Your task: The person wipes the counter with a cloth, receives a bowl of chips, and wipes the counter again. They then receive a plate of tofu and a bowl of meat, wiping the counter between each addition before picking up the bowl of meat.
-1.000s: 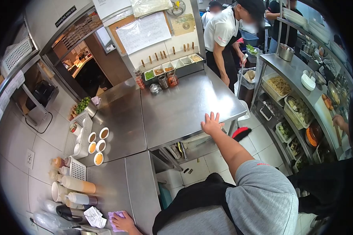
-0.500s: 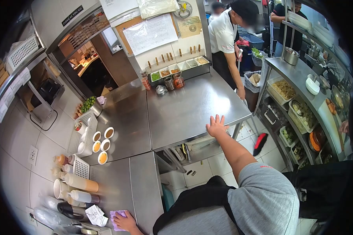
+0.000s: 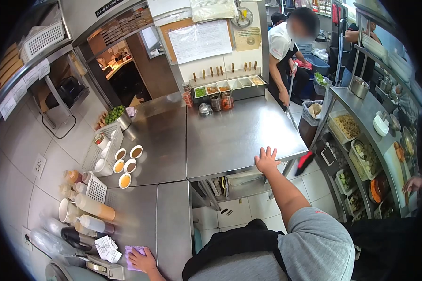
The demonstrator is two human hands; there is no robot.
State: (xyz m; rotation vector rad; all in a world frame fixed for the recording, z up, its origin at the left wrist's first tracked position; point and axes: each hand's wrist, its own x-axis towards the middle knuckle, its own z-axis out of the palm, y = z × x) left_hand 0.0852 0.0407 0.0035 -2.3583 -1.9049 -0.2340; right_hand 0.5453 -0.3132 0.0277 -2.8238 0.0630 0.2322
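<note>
My left hand [image 3: 143, 260] lies on a purple cloth [image 3: 135, 265] on the steel counter at the bottom, its fingers bent over the cloth. White paper slips [image 3: 108, 249] and a black-handled jug [image 3: 75, 239] are beside it. My right hand [image 3: 266, 160] rests on the front edge of the steel table [image 3: 239, 136], fingers spread and nothing in them. Farther along the counter, small white bowls of sauce [image 3: 125, 180] stand next to a white basket [image 3: 90, 157].
Squeeze bottles [image 3: 95, 206] line the wall at left. Behind the table are jars [image 3: 227, 100] and a topping rail [image 3: 229, 88]. Past the table's right corner, a person [image 3: 280, 61] holds a long-handled broom with a red head [image 3: 305, 163]. A shelf unit [image 3: 343, 104] with food tubs stands right.
The view has shifted slightly, so the table sits farther right. The broom's red head has moved left, closer to the table corner. Both my hands keep nearly the same places on their surfaces.
</note>
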